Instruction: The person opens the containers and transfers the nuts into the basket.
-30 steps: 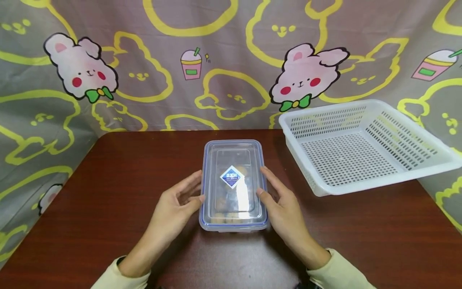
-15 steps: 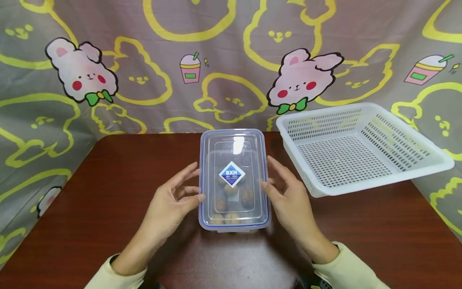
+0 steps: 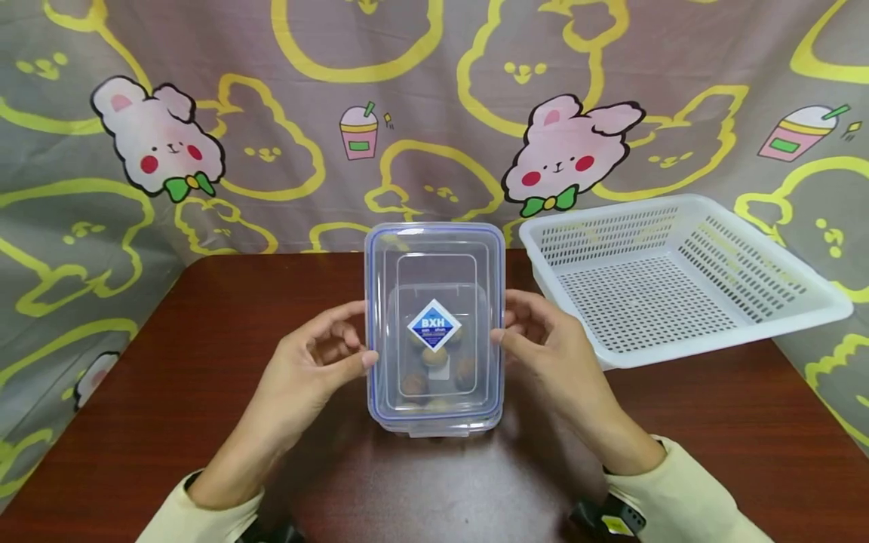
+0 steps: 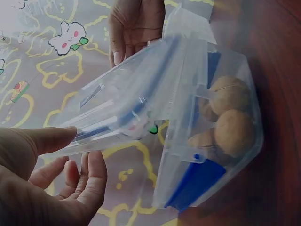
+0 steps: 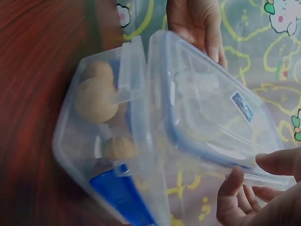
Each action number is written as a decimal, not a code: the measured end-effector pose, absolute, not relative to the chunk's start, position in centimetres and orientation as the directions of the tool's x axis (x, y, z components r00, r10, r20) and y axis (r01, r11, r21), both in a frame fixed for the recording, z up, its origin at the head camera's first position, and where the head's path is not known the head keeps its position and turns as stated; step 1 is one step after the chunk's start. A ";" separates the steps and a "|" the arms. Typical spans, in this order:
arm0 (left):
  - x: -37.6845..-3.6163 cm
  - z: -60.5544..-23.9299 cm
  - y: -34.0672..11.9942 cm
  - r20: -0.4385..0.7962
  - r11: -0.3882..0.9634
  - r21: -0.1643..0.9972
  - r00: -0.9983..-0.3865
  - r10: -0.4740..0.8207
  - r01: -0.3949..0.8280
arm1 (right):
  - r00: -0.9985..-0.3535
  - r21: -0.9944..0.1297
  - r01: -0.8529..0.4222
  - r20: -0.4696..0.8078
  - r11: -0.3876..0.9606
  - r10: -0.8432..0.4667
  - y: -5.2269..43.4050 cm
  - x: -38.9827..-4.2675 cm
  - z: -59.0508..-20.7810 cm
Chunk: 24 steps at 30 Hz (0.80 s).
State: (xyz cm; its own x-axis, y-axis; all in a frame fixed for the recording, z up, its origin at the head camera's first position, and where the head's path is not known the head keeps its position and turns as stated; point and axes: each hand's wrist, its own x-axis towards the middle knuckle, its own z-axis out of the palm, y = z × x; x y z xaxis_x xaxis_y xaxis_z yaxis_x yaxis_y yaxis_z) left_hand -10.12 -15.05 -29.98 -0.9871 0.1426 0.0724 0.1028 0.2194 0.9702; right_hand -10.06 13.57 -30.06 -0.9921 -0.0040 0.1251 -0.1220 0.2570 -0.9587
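Note:
A clear plastic lid (image 3: 434, 264) with a blue seal and a diamond-shaped BXH label is tilted up over a clear food container (image 3: 437, 433), far edge raised and near edge low at the rim. My left hand (image 3: 308, 369) pinches the lid's left edge between thumb and fingers; my right hand (image 3: 563, 358) pinches its right edge. Several walnuts (image 4: 235, 134) lie inside the container, seen through its wall in the left wrist view. Blue side clips (image 4: 195, 183) hang down along the container, and one blue clip (image 5: 123, 194) shows in the right wrist view too.
A white perforated plastic basket (image 3: 638, 347) stands to the right, close behind my right hand. The container rests on a dark reddish-brown table (image 3: 170, 392). A curtain (image 3: 285, 151) printed with cartoon rabbits hangs along the table's back.
Both hands have tilted the lid upward, its far edge rising off the container, so the walnuts and the container's far rim show through it. Both forearms have spread slightly apart.

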 end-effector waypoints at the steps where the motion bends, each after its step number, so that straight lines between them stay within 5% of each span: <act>1: -10.1 -29.8 -15.1 0.087 0.230 0.966 -0.987 0.137 0.117 | -0.990 -0.957 -0.137 0.141 0.254 0.000 13.5 -10.1 -29.9; 9: -9.4 -28.3 -15.7 0.183 0.364 0.909 -0.978 0.096 0.206 | -0.976 -0.951 -0.213 0.217 0.223 -0.005 12.6 -10.0 -28.8; 24: -9.4 -28.1 -16.6 0.267 0.367 0.891 -0.962 0.052 0.267 | -0.958 -0.941 -0.288 0.282 0.180 -0.057 12.3 -9.7 -28.9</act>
State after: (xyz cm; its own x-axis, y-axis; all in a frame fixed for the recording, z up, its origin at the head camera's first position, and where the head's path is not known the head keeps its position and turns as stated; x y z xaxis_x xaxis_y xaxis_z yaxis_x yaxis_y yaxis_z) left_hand -9.45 -16.64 -28.12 -0.9623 0.0519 0.2672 0.2672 0.3673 0.8909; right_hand -9.66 12.33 -28.86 -0.9576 -0.0573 0.2824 -0.2881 0.1799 -0.9406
